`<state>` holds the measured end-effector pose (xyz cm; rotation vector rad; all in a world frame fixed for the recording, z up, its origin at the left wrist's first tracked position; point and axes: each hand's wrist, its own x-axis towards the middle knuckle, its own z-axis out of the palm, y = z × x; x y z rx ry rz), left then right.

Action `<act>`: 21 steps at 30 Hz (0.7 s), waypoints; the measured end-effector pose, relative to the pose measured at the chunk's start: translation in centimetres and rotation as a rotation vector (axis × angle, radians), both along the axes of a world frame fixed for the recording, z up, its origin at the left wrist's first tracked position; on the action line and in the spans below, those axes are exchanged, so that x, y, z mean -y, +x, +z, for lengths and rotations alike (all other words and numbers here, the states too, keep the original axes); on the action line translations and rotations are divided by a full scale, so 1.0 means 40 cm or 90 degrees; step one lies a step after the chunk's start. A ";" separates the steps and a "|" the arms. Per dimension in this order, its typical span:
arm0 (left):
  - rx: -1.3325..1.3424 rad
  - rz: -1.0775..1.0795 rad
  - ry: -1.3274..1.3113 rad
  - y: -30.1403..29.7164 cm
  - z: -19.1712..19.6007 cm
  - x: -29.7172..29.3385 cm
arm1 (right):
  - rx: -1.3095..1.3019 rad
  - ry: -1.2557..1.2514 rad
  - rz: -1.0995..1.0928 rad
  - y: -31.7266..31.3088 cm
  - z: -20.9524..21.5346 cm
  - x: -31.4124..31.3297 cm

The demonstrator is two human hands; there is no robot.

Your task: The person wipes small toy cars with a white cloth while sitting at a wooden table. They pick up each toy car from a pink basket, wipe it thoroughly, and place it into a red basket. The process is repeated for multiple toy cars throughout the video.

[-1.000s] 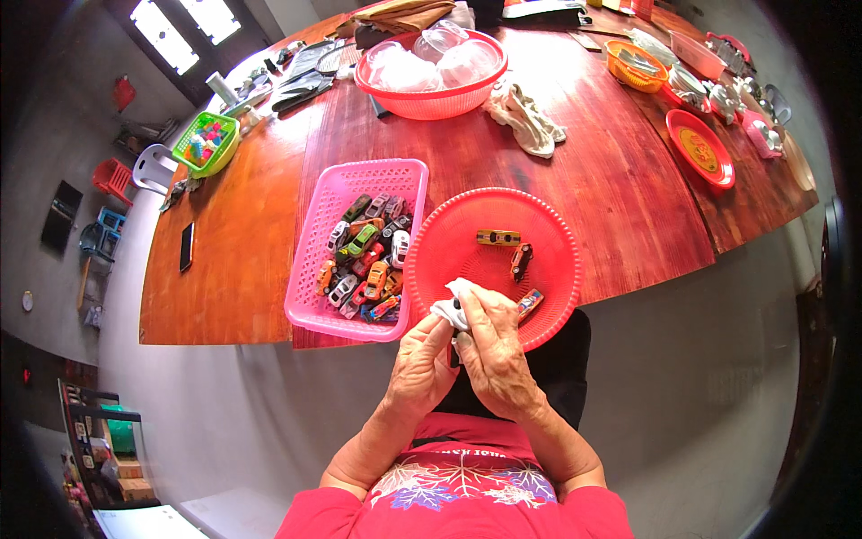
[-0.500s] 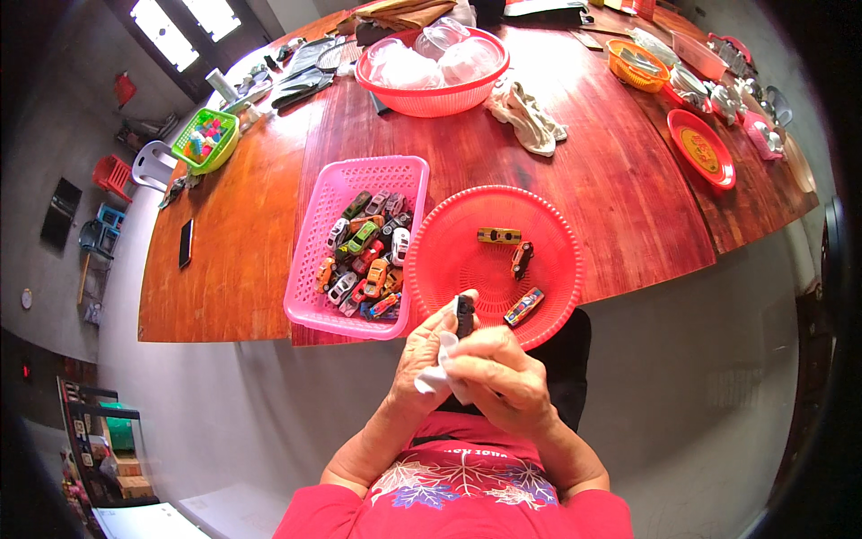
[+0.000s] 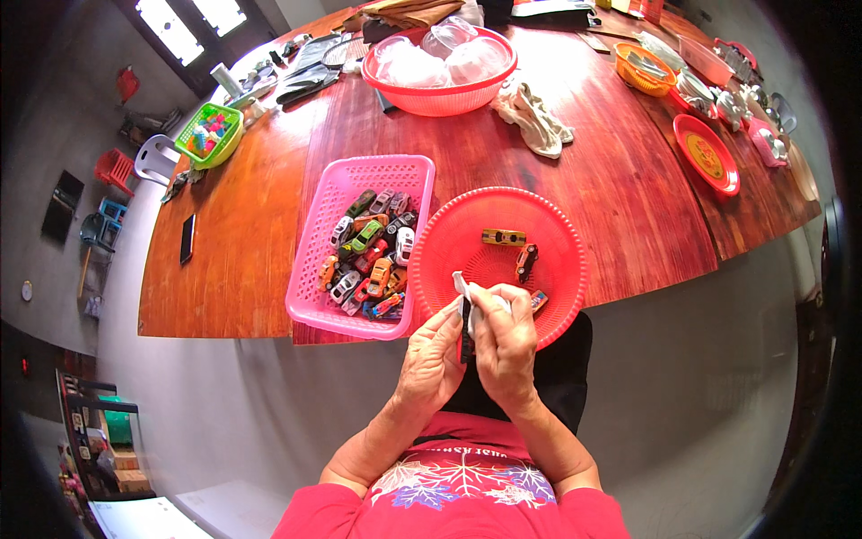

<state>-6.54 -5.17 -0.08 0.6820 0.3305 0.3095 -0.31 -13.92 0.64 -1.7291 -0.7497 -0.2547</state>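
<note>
Both hands close together on one small dark toy car [image 3: 465, 334] and a white cloth [image 3: 469, 295]: the left hand [image 3: 435, 352] pinches the car from its side, the right hand [image 3: 505, 343] presses the cloth against it. Just beyond the fingers sits a round red basket [image 3: 557, 235] holding three more toy cars [image 3: 503, 237]. To the left of the grip, touching that basket, a pink rectangular basket [image 3: 334, 199] is heaped with toy cars. Farther off across the wooden table [image 3: 620, 180] stands a red bowl [image 3: 438, 97] of clear plastic cups.
</note>
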 end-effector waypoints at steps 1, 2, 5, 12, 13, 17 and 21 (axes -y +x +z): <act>0.002 0.013 -0.014 0.002 -0.003 -0.006 | 0.041 -0.048 -0.004 -0.014 0.012 0.005; 0.004 0.026 -0.028 0.005 -0.008 -0.014 | 0.059 -0.088 0.028 -0.028 0.021 0.014; -0.001 0.028 -0.058 0.003 -0.015 -0.035 | 0.022 -0.100 0.120 -0.068 0.023 0.038; -0.024 -0.062 -0.065 -0.007 0.003 -0.043 | -0.079 0.088 0.339 -0.048 0.055 0.084; -0.008 -0.066 -0.092 -0.010 0.001 -0.032 | -0.068 0.099 0.280 -0.037 0.060 0.078; 0.135 -0.094 -0.119 -0.014 -0.011 -0.020 | 0.036 0.088 0.136 -0.012 0.023 0.034; 0.059 -0.056 -0.087 -0.010 0.004 -0.009 | -0.083 0.122 0.077 0.010 0.012 0.015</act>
